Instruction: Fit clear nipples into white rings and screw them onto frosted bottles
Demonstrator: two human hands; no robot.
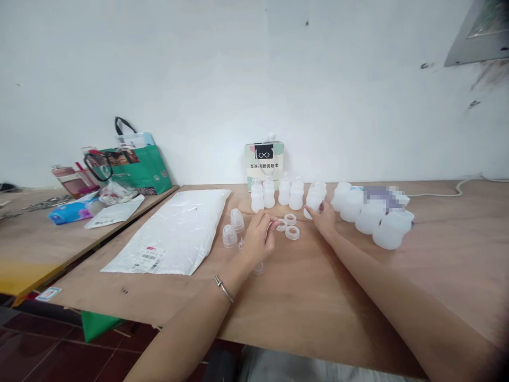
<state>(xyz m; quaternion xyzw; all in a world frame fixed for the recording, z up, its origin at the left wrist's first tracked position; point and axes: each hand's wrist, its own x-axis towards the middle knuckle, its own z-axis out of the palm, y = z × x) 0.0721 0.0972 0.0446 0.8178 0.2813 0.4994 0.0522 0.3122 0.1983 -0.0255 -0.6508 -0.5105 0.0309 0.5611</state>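
While right hand (326, 218) is gripping a bottle (314, 192) right of the paper bag (262, 168), left hand (260, 233) is half-curling in front, hold unclear.

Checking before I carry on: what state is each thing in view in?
Left hand: fingertips beside the rings; grip unclear.
Rings: loose on the table.
Right hand: fingers on the lower part of a bottle.
Bottle: upright.
Four bottles left of it: upright, domed tops on.
Clear domes: loose, rim down.
White mailer: lying flat.
Green bag: upright.
Gift bag: upright.
Bracelet: worn, left wrist.
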